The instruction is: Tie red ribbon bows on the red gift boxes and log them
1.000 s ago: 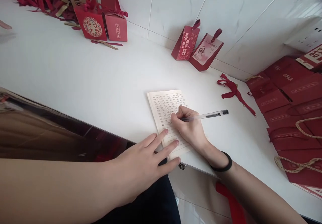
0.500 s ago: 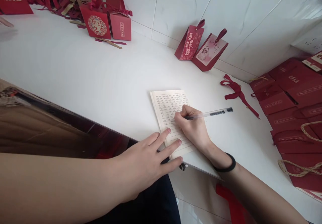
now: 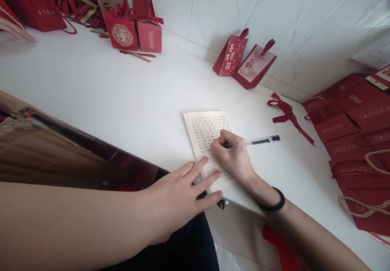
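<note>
A small lined notebook (image 3: 204,125) lies at the front edge of the white table, its upper part covered with rows of handwritten figures. My right hand (image 3: 234,155) is closed round a clear pen (image 3: 258,141) with a dark end. The pen's tip is hidden behind my fingers, at the lowest written row. My left hand (image 3: 183,194) lies with fingers spread over the notebook's lower left part, fingertips on the page. A black band (image 3: 276,204) circles my right wrist.
Two red gift boxes (image 3: 230,55) stand against the tiled wall, with a red ribbon (image 3: 284,110) to their right. Red bags (image 3: 341,124) are stacked at the right. More boxes (image 3: 123,33) stand back left, near another person's hand (image 3: 16,29).
The right hand has moved slightly with the pen, and more writing shows on the lowest row. At the far left, the other person's hand and a red bag have come further into view.
</note>
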A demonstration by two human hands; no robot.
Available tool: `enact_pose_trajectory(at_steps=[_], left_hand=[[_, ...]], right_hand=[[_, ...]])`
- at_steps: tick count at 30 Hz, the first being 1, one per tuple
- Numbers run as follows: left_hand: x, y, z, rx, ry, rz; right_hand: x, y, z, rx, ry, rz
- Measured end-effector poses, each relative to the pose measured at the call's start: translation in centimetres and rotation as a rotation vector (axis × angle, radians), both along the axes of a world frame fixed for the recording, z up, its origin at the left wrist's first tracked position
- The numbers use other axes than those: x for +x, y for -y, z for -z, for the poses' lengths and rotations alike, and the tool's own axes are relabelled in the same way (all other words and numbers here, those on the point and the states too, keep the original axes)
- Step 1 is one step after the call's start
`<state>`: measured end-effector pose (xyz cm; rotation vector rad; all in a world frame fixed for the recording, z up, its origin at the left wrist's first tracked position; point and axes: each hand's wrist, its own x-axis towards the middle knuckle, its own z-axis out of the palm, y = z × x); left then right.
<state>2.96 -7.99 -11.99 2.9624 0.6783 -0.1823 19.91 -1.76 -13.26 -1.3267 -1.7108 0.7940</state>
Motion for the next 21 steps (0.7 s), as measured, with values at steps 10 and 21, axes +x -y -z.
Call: enact_pose_trajectory(at_steps=[10,21], left_hand=[[-0.2,0.2,0.3,-0.027,0.088,-0.023],[-0.1,-1.2,-4.7,0.163,-0.036,0.151]], right_hand=[[0.6,-0.4,-0.1,-0.165,-0.337,0.020],[5.4,-5.4,0.2,-0.257,-0.752,0.372]])
